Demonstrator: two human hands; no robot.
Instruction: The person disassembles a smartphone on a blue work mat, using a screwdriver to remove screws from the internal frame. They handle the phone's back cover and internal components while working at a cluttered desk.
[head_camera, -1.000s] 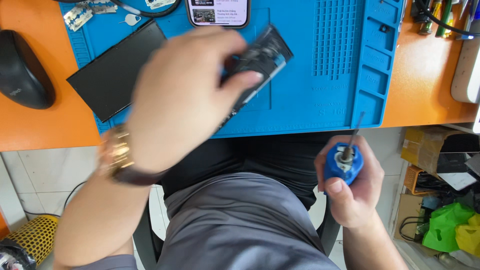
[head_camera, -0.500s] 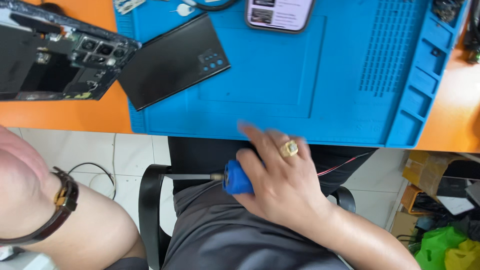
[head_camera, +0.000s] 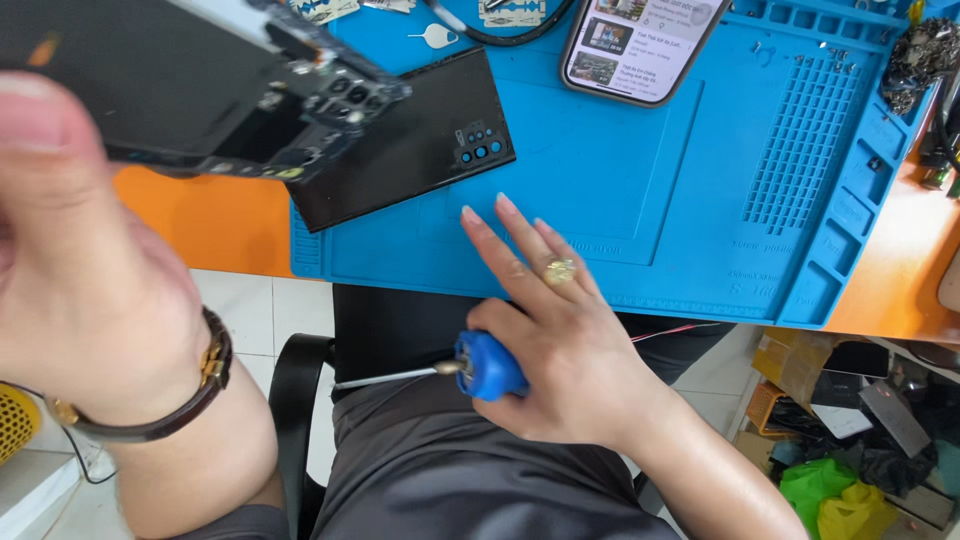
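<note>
Left hand (head_camera: 85, 270) sat close to the lens, blurred, partly cut by the left edge. The opened phone (head_camera: 215, 90) it gripped ran off the top edge, board detail smeared. Second phone (head_camera: 640, 45) was cropped at top; small parts (head_camera: 920, 55) at the worktop corner were too small to tell.

Your orange table (head_camera: 215, 225) carries a blue work mat (head_camera: 700, 190), and on that mat lie a black phone back cover (head_camera: 400, 150), a lit smartphone (head_camera: 640, 45) and a SIM pin (head_camera: 432, 38).

mat (head_camera: 640, 190) was blue | desk (head_camera: 215, 225) orange | back cover (head_camera: 400, 140) black | screwdriver (head_camera: 490, 367) handle blue | ring (head_camera: 558, 270) gold
</note>
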